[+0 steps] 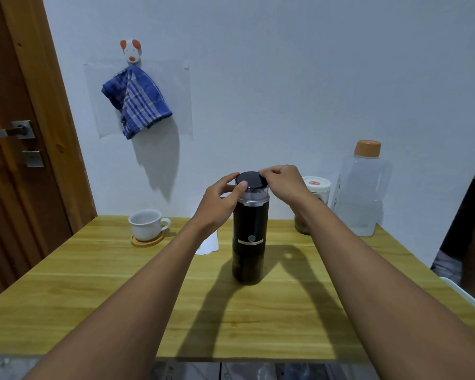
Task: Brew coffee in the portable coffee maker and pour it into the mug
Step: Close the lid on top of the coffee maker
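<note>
1. Portable coffee maker [250, 242]: black cylinder, upright on the desk [121, 283], directly beneath both hands. Clear upper section, black lid [251, 180] on top.

2. Left hand [220, 196]: fingers curled round the clear upper section, thumb tip on the lid's near rim. Probably bracing the body against turning.

3. Right hand [283, 182]: fingertips pinching the lid's far right edge. Judged to be twisting or seating the lid; direction not readable.

4. Mug [146, 224]: white, empty-looking, on a round wooden coaster [147, 240], well left of the left hand and lower. Likely parked clear of the work, ready for a pour not yet begun.

5. White paper [210, 244]: under the left wrist, partly hidden.

6. Jar [317, 187] with white lid, just behind the right wrist; clear water bottle [359, 193] with orange cap, further right. Presumably supplies kept within reach.

7. Surface: yellow wood-grain desk, hard arm shadows across it.

8. Room: pale wall [285, 78] beyond both hands; blue checked towel [137, 101] on an animal-shaped hook [131, 50], up and left of the left hand; brown wooden door [11, 187] with metal handle, farther left.
</note>
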{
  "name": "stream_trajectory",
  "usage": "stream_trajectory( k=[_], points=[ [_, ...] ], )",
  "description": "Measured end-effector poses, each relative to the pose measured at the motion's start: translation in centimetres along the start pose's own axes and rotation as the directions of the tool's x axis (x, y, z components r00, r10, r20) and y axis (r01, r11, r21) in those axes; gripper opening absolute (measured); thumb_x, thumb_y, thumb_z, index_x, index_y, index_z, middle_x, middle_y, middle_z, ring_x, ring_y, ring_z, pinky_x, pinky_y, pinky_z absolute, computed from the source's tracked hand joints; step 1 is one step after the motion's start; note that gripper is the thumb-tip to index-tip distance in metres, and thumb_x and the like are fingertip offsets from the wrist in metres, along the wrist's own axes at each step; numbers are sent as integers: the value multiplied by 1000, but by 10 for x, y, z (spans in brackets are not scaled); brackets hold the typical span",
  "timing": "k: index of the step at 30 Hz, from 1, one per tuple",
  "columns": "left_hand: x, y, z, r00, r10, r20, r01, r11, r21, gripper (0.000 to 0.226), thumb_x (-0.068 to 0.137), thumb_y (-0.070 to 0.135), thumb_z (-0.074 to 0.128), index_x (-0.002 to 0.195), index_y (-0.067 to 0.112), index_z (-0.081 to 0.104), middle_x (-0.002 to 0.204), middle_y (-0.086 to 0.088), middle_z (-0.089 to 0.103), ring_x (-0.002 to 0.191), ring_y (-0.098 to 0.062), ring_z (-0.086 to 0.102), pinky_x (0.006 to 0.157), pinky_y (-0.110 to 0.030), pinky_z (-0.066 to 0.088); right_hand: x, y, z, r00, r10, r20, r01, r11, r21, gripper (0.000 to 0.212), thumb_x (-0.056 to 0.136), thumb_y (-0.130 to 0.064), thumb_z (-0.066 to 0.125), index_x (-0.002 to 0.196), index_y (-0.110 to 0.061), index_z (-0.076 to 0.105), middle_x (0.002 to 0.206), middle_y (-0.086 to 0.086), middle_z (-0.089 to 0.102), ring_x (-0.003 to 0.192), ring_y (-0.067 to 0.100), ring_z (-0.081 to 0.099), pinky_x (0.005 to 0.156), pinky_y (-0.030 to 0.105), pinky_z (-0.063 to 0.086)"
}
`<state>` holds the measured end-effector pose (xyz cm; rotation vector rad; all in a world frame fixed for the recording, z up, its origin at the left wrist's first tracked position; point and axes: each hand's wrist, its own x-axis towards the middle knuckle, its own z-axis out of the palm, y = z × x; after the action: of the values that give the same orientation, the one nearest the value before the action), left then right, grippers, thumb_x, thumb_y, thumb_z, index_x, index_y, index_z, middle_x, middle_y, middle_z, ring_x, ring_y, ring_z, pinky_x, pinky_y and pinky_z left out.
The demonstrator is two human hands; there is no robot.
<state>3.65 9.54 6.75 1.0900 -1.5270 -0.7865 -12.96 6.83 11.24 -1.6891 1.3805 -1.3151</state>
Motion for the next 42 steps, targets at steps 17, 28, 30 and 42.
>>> stream_trajectory(
  k=[17,28,30,42],
  points=[
    [0,0,3,996,21,-92,-27,997,-68,19,90,47,69,107,37,67,109,7,73,89,8,68,79,-22,54,1,2,0,1000,-2,31,4,998,-55,31,95,-23,58,102,3,72,112,19,69,102,24,63,84,42,53],
    [-3,1,6,995,28,-94,-33,998,-58,30,99,43,58,114,19,66,115,1,70,113,-15,64,102,-47,52,-6,27,-8,968,-138,211,145,989,-19,60,84,-52,71,135,-24,59,120,-15,59,116,12,56,90,27,48],
    [-3,1,6,995,30,-92,-35,998,-48,29,102,41,53,112,16,65,115,-1,70,113,-18,63,103,-48,51,-6,30,-10,967,-149,207,161,986,-40,62,83,-54,72,136,-25,59,122,-13,57,116,14,55,92,29,49],
    [4,-2,5,995,-83,-62,70,980,-186,17,101,38,56,109,25,64,110,8,69,102,-12,64,75,-29,52,-10,29,-15,959,-111,261,101,994,51,42,96,-37,60,137,-26,57,135,-8,53,123,11,51,84,24,46]
  ],
)
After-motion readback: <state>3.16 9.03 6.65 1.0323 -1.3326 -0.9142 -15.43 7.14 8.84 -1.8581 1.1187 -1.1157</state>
